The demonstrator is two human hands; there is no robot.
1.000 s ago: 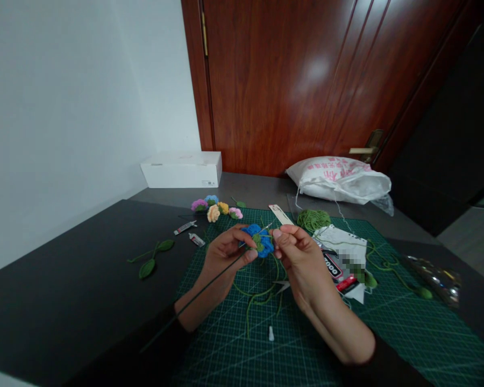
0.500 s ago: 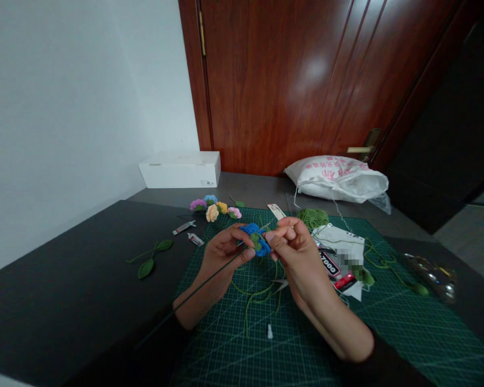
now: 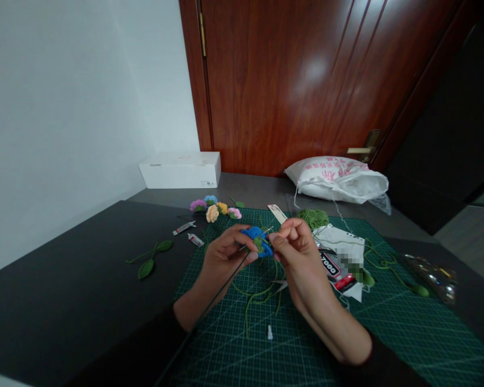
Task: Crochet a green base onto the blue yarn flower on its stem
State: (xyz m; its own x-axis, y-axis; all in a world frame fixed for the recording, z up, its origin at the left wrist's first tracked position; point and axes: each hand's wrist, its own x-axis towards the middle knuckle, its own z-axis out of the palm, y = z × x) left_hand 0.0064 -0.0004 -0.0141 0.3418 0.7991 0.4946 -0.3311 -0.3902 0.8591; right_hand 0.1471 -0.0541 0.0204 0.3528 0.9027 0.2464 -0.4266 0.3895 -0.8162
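Note:
My left hand (image 3: 226,260) grips a thin dark wire stem (image 3: 213,301) and the blue crocheted flower (image 3: 258,240) at its top. My right hand (image 3: 296,258) pinches the other side of the flower with its fingertips, near a small green crocheted part (image 3: 258,243). The flower is partly hidden by my fingers. A strand of green yarn (image 3: 258,293) trails from the flower down onto the green cutting mat (image 3: 226,344) beneath my hands.
Finished crocheted flowers (image 3: 212,209) and crocheted leaves (image 3: 147,266) lie on the dark table (image 3: 84,279), near glue tubes (image 3: 184,228). On the mat are a green yarn ball (image 3: 312,217) and an E7000 glue package (image 3: 331,266). A white box (image 3: 180,170) and white sack (image 3: 336,179) stand behind.
My right hand has moved left and closed further over the blue flower. The flower has turned slightly, and the lower end of the stem has swung down and to the right.

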